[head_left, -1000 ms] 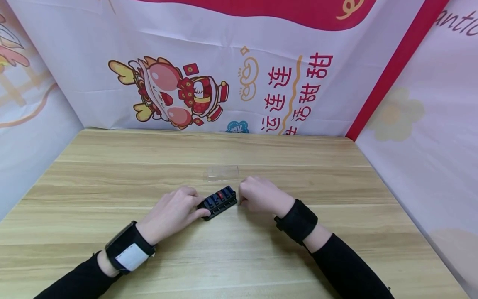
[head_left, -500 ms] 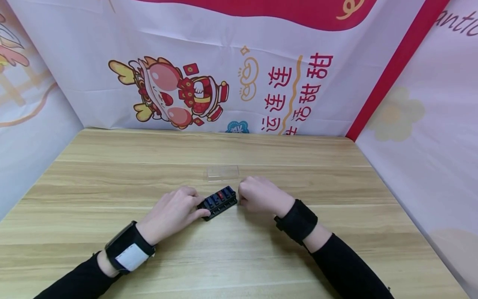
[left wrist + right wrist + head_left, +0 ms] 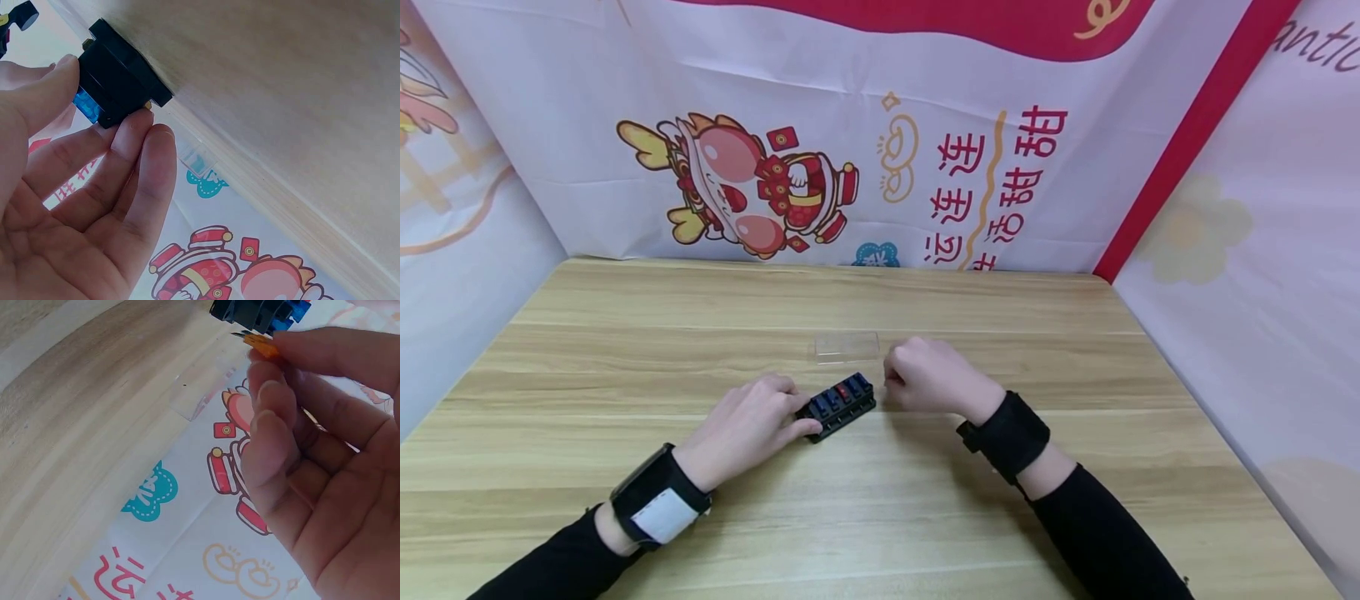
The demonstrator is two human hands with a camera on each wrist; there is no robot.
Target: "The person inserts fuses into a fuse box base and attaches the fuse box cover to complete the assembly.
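Note:
A black fuse block (image 3: pixel 841 407) with a row of blue fuses and one red fuse sits at a slant in the middle of the table. My left hand (image 3: pixel 751 423) holds its left end between thumb and fingers; the left wrist view shows the fuse block (image 3: pixel 122 78) end-on, with a blue fuse at its top. Just off the block's right end is my right hand (image 3: pixel 934 377). In the right wrist view, its thumb and forefinger pinch an orange blade fuse (image 3: pixel 261 345), metal prongs pointing outward. This fuse is hidden in the head view.
A clear plastic cover (image 3: pixel 847 347) lies on the wooden table (image 3: pixel 880 517) behind the fuse block. White printed cloth (image 3: pixel 805 75) hangs along the table's back edge and both sides.
My right hand has lifted and shifted slightly back, away from the block's right end. The left hand and the fuse block have stayed in place.

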